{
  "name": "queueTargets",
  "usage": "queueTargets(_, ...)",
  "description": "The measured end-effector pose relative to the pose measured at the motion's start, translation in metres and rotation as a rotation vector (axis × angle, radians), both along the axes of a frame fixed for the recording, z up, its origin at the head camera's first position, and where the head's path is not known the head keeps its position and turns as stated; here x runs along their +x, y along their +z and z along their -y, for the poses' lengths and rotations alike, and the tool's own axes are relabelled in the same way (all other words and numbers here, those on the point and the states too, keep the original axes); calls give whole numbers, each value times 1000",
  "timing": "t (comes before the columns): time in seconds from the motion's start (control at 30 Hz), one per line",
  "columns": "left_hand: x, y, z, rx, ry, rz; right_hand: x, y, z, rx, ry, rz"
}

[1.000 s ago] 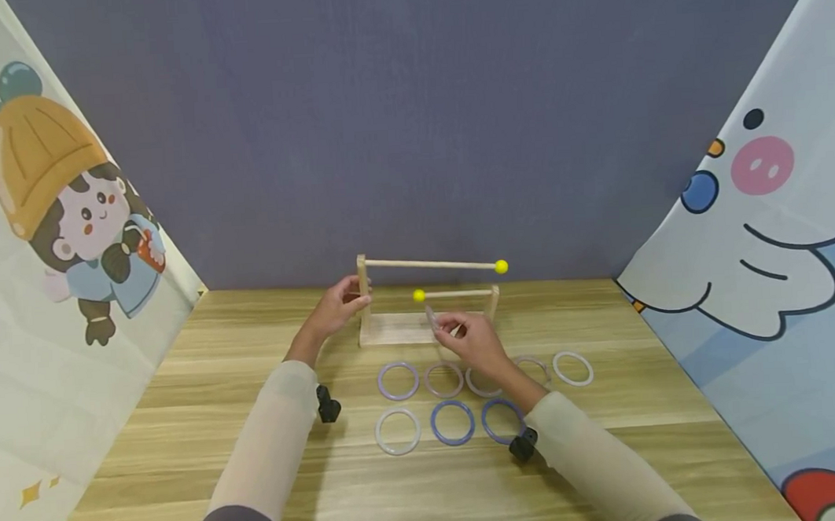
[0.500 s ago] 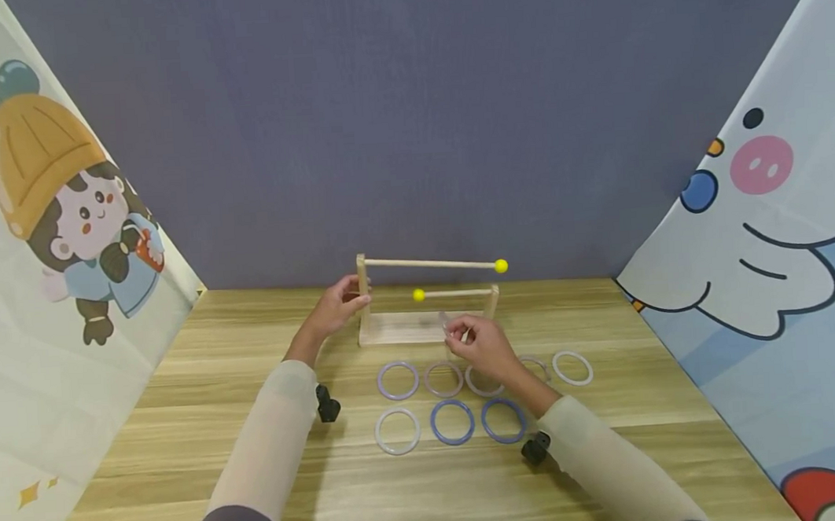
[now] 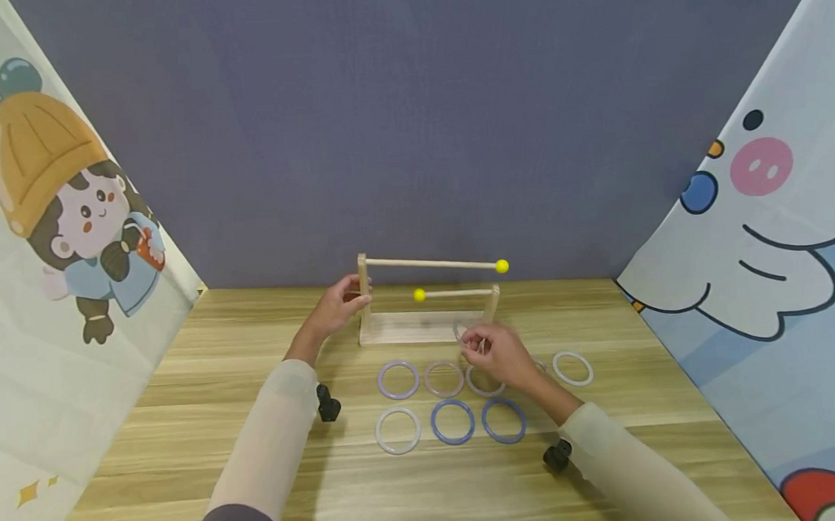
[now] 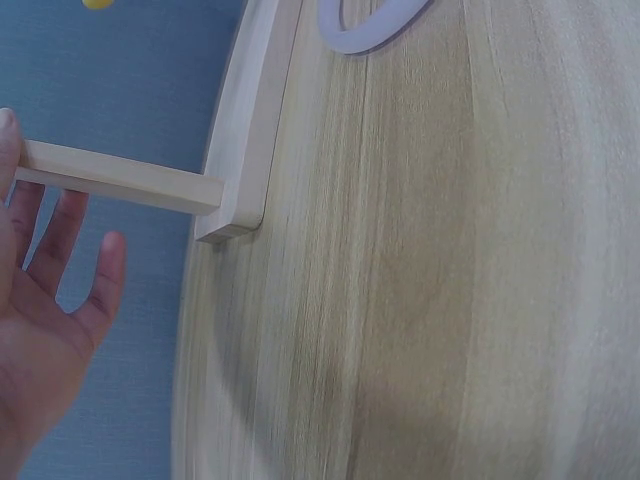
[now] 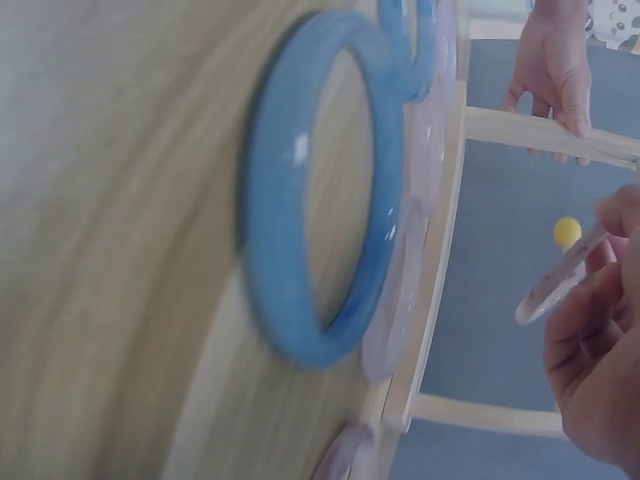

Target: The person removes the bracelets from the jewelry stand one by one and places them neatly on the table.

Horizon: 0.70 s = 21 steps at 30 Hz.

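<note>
My left hand (image 3: 335, 306) holds the left post (image 4: 120, 180) of a wooden rack (image 3: 400, 329), thumb on one side and fingers on the other. The rack has two horizontal rods with yellow ball ends; the upper rod (image 3: 432, 264) starts from the left post, the lower rod (image 3: 458, 294) from the shorter right post. In front of the rack's right end, my right hand (image 3: 496, 355) pinches a pale, translucent bangle (image 5: 556, 282) between thumb and fingers. That bangle is apart from both rods. Part of it is hidden by my fingers.
Several bangles lie flat in two rows before the rack, among them a purple bangle (image 3: 380, 382), a white bangle (image 3: 590, 371) and a blue bangle (image 3: 434, 425). My right arm partly covers one in the back row. A dark wall (image 3: 411, 135) stands behind the table.
My right hand has moved right and toward me with the bangle, away from the lower rod's yellow ball. My left hand has stayed on the post.
</note>
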<state>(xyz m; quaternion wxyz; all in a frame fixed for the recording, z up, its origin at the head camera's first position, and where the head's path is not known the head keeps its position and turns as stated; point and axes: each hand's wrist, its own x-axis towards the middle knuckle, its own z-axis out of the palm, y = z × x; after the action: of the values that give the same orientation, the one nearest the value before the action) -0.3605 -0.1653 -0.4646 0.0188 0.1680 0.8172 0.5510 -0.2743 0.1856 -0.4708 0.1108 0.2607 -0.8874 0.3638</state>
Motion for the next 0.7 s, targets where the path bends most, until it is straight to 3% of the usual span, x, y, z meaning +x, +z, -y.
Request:
queueTargets(0.13,1,1,1,-10,1,25,4,-2,-9,16,4,-18)
queueTargets(0.37,2,2,2,-20,3,1,7,-6,-24,45,11,-61)
queueTargets(0.7,2,3,2,-28,4,18,12,-13,-49,126,102,-109)
